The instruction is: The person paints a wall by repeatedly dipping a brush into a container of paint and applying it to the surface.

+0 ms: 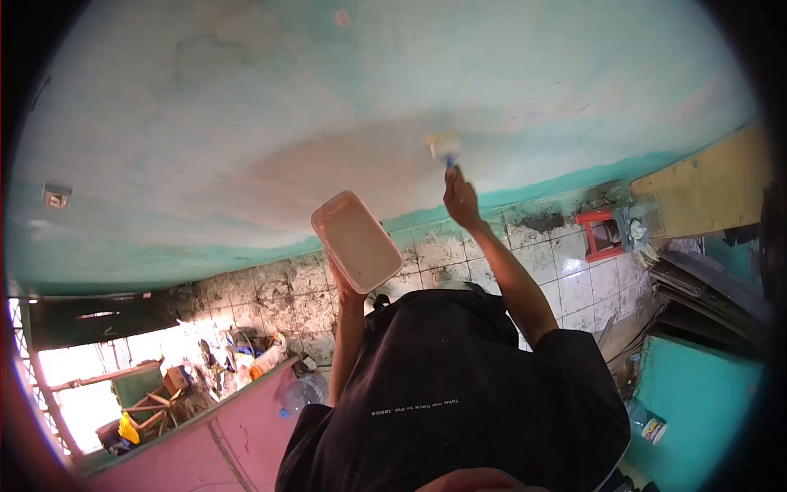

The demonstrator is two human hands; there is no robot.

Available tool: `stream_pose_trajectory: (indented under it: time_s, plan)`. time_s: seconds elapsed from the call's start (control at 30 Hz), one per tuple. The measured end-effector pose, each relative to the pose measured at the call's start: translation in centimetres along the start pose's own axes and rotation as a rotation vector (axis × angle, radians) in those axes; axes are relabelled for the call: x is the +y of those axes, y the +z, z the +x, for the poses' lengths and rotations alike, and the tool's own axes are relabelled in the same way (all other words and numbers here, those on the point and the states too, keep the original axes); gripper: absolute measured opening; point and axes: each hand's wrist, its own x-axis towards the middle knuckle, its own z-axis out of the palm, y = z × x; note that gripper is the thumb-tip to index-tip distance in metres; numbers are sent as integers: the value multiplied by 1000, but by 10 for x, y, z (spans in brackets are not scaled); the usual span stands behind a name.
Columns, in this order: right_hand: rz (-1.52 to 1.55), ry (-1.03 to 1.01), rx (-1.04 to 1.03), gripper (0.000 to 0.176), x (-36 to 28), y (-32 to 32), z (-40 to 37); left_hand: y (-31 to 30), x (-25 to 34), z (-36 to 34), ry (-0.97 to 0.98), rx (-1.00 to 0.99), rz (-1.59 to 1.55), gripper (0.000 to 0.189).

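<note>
My right hand (pixel 461 198) is closed round the handle of a paintbrush (pixel 445 148). The brush's pale bristles are at the wall (pixel 361 139), which is painted whitish over green; whether they press on it is hard to tell. My left hand (pixel 351 283) supports a rectangular plastic tub (pixel 357 243) from below and the side. Pale, pinkish-white paint fills the tub, which tilts in this view. Most of my left fingers are hidden behind the tub.
Stained white floor tiles (pixel 574 283) run along the wall's foot. A red stool (pixel 601 235) stands to the right, near a yellowish board (pixel 709 184) and stacked dark sheets (pixel 697 287). At left are a pink panel (pixel 246 418), a large clear bottle (pixel 303 395) and piled clutter.
</note>
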Motion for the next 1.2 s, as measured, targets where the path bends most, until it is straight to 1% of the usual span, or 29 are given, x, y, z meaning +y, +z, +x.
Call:
stream_pose_trajectory:
  time_s: [0.03, 0.07, 0.13, 0.17, 0.2, 0.23, 0.3, 0.37, 0.4, 0.47, 0.5, 0.57, 0.6, 0.63, 0.67, 0.7, 0.73, 0.77, 0.8, 0.83, 0.87, 0.93, 1.0, 1.03, 1.07, 1.13, 1.17, 1.2]
  plan:
    - [-180, -2, 44, 35, 37, 48, -13, 8, 2, 2, -15, -86, -43, 74]
    - [-188, 17, 57, 35, 50, 53, -25, 9, 2, 0, -35, -164, -88, 73]
    - [575, 617, -466, 34, 63, 54, -38, 3, 6, 1, -48, -136, -100, 74]
    - [569, 625, -463, 34, 55, 46, -35, -1, 7, 0, -46, -101, -112, 74]
    - [552, 678, -458, 34, 31, 29, -20, -4, 6, -1, -50, -99, -118, 74]
    - [538, 729, -454, 33, 2, 9, -1, -6, 7, -1, -54, -116, -122, 74]
    - [593, 755, -413, 36, -56, -41, 39, -6, 7, 0, -51, -131, -126, 75]
    - [859, 612, -349, 38, -112, -96, 62, -4, 5, -2, -3, -75, -12, 75]
    - [856, 615, -350, 38, -137, -117, 67, -4, 4, -2, -4, -73, -15, 75]
    - [804, 390, -270, 39, -174, -145, 66, -5, 0, -4, -25, -112, -72, 74]
    - [802, 393, -275, 39, -178, -145, 61, -10, -2, -5, -23, -107, -75, 74]
    - [730, 358, -195, 39, -188, -141, 54, -19, -2, -5, -59, -26, -79, 72]
    - [728, 317, -189, 40, -175, -123, 45, -14, 0, -4, -54, -28, -78, 72]
    - [625, 196, -129, 42, -148, -95, 36, -5, 0, -4, -49, -83, -122, 70]
    - [536, 97, -47, 42, -76, -42, 33, 2, -1, -3, -42, -138, -166, 68]
    - [385, 113, -51, 38, -51, -21, 22, 6, 0, -5, -42, -138, -163, 68]
    - [195, 37, -17, 34, -24, -5, 12, 9, -1, -4, -40, -142, -195, 67]
    - [183, 121, -58, 31, 1, 8, 0, 10, -1, -6, -42, -142, -226, 67]
    - [162, 108, -14, 33, 34, 31, -14, -1, -2, -9, -42, -142, -225, 67]
    - [144, 93, 30, 34, 55, 45, -22, -24, -5, -10, -19, 13, -151, 68]
    - [148, 97, 30, 34, 56, 38, -25, -40, -5, -13, 2, 170, -74, 69]
    - [270, 481, -316, 37, 49, 15, -26, -54, -2, -16, -33, 146, -80, 69]
    - [316, 516, -296, 40, 11, -12, -29, -52, -1, -14, -64, 114, -89, 69]
    - [363, 551, -279, 43, -11, -25, -31, -41, 0, -14, -60, 26, -82, 70]
    - [365, 551, -280, 43, -27, -35, -32, -30, 0, -14, -55, -62, -75, 70]
    - [292, 275, -122, 43, -55, -52, -29, -8, 1, -15, -35, -42, -77, 71]
    - [294, 278, -122, 43, -74, -63, -22, -3, 1, -16, -17, -21, -82, 72]
    - [345, 253, -41, 41, -95, -73, -13, -5, 1, -15, -19, -18, -81, 72]
